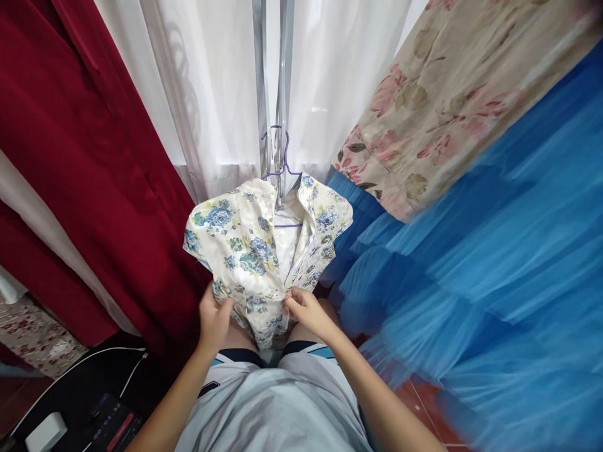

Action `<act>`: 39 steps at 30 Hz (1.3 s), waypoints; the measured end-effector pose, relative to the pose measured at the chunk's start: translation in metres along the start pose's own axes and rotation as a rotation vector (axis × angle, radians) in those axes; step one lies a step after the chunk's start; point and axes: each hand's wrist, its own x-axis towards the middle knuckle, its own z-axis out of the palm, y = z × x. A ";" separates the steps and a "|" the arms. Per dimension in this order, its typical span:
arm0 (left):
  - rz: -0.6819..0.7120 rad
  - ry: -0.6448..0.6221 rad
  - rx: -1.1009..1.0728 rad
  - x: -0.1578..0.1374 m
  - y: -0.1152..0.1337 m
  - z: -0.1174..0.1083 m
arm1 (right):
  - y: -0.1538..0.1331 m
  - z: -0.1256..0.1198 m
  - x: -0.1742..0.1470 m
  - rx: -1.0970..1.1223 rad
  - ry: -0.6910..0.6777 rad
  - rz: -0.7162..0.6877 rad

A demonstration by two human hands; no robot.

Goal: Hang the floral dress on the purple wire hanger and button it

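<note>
A white dress with blue flowers (254, 251) hangs in front of me on a purple hanger (286, 154). Its front gapes at the neck, so the hanger's bar shows inside. My left hand (214, 317) pinches the cloth at the side, near the waist. At the lower end of the front opening, my right hand (306, 309) grips the edge between thumb and fingers. Below my hands the lower part of the garment drops between my legs, partly hidden.
Behind the hanger stand grey metal poles (272, 75) and white curtains (211, 81). Dark red cloth (94, 176) hangs at left; floral fabric (414, 113) and a blue tulle skirt (461, 270) at right. A white charger (46, 433) with a cable lies at lower left.
</note>
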 end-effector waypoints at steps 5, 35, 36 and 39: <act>0.354 0.154 0.094 0.002 -0.003 0.007 | -0.010 -0.004 -0.005 -0.256 -0.007 -0.051; 0.264 -0.932 0.800 0.018 0.032 0.095 | -0.156 -0.076 0.104 0.621 0.368 -0.325; 0.273 -0.843 0.652 0.030 0.042 0.095 | -0.153 -0.075 0.100 0.588 0.371 -0.317; 0.362 -0.445 0.186 0.071 0.085 0.097 | -0.149 -0.073 0.091 0.468 0.378 -0.320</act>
